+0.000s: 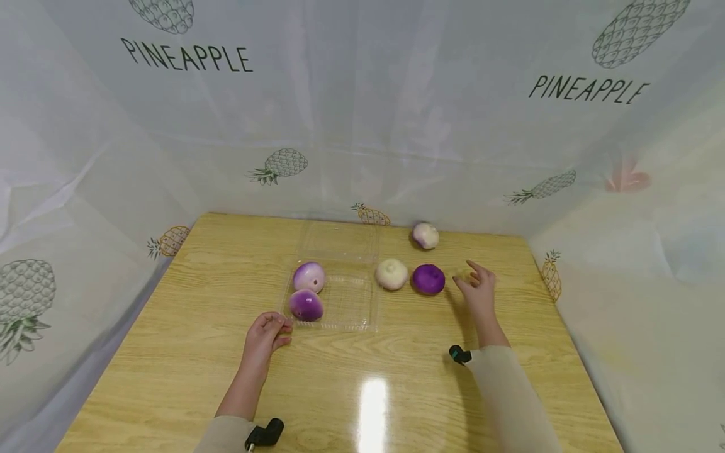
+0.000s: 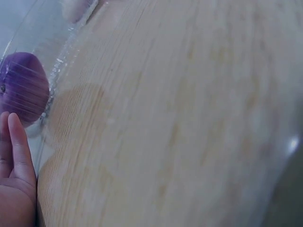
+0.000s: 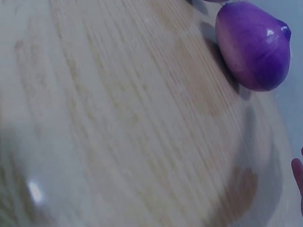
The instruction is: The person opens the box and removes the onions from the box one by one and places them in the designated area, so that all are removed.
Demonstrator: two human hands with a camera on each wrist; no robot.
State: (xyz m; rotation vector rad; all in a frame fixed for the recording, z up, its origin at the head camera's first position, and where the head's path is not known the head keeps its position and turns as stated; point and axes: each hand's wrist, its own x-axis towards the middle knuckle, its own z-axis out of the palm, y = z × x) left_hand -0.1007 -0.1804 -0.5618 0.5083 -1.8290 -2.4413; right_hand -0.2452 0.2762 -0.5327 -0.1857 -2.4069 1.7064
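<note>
A clear hinged plastic box (image 1: 351, 324) lies with its lid folded back. In its left side sit a pale purple onion (image 1: 308, 277) and a darker purple onion (image 1: 306, 306). My left hand (image 1: 267, 336) is at the box's front left corner, fingertips right at the rim; in the left wrist view its visible fingers (image 2: 20, 146) are straight beside the darker onion. To the right, my right hand (image 1: 478, 292) is held with thumb and fingers spread, just right of a deep purple onion (image 1: 428, 279). Nothing is between those fingers. In the right wrist view only fingertips show.
A white onion (image 1: 391, 274) sits between the box and the deep purple one. Farther back is a white-and-purple onion (image 1: 425, 236). The wooden table (image 1: 198, 352) meets a pineapple-print curtain (image 1: 351, 113) at the back and sides.
</note>
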